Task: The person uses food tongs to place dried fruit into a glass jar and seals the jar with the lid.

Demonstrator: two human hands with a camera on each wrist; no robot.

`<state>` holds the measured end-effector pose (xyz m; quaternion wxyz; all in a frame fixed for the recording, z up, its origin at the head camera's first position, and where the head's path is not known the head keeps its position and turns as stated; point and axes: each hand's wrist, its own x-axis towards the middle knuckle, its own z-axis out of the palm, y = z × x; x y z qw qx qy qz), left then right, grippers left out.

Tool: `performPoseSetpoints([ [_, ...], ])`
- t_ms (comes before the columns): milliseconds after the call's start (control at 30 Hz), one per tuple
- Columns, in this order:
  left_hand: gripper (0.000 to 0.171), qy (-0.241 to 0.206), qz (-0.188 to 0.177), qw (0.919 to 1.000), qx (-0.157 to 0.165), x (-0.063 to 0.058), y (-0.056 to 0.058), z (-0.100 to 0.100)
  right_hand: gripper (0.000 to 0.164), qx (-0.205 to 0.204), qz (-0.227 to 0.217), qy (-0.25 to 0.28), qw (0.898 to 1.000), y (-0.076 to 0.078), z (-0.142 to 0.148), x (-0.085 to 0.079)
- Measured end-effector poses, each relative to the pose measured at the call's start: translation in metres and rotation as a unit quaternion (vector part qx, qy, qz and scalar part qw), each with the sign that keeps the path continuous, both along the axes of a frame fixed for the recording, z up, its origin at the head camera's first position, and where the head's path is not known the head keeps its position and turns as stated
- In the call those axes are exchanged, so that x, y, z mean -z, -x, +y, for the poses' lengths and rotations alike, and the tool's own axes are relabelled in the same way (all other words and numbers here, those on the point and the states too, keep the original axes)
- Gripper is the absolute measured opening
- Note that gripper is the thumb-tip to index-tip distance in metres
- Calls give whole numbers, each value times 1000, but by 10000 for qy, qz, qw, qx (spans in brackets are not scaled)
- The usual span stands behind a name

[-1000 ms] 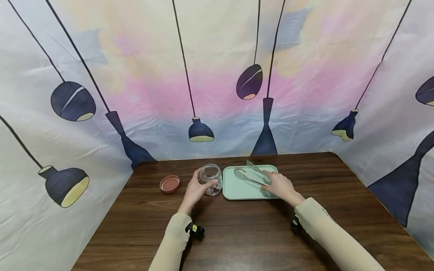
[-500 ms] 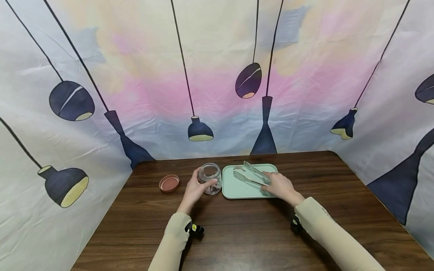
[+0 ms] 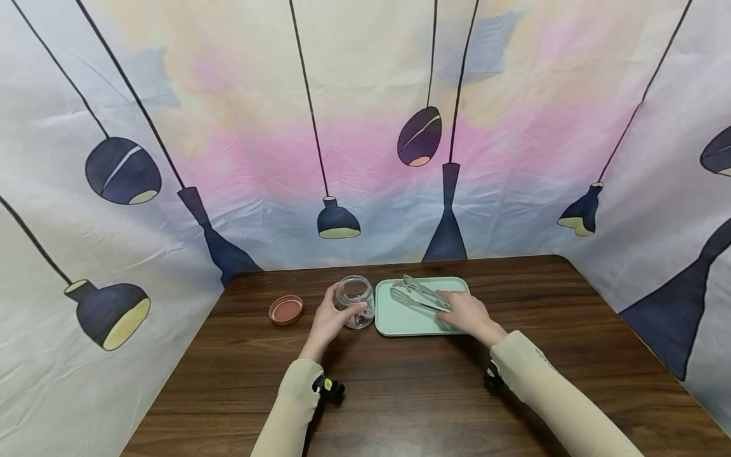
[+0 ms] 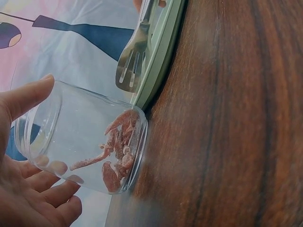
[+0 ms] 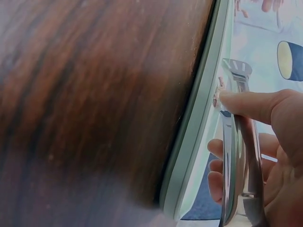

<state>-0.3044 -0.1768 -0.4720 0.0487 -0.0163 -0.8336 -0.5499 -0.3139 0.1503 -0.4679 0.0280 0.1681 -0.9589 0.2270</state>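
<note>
Thumb and fingers of my left hand [image 3: 330, 320] hold a clear jar [image 4: 78, 127] that stands uncovered on the table. Several reddish, dried-looking strips [image 4: 120, 142] lie in its bottom, in the left wrist view. With my right hand [image 3: 469, 313] I grip metal tongs [image 5: 251, 156] with slotted ends, their arms parted. The tongs are tilted over a pale green tray [image 3: 394, 325] right of the jar, tips toward its far left part. A small reddish piece [image 5: 218, 90] shows on the tray by the tips.
A reddish-brown round lid [image 3: 286, 310] lies on the dark wooden table [image 3: 400, 393], left of the jar. A cloth backdrop [image 3: 257, 158] printed with hanging lamps stands behind the table's far edge.
My right hand and the tongs have shifted slightly left over the tray, and the tong tips have come closer together. The left hand and jar have stayed in place.
</note>
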Motion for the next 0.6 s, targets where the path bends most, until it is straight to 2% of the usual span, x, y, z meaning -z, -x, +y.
performPoseSetpoints([
  [233,91,-27,19,10000,23,1,0,0,55,-33,79,138,9999,-2,-5,0],
  [600,91,-94,-4,9999,44,1,1,-1,43,31,541,156,9984,-1,-6,0],
])
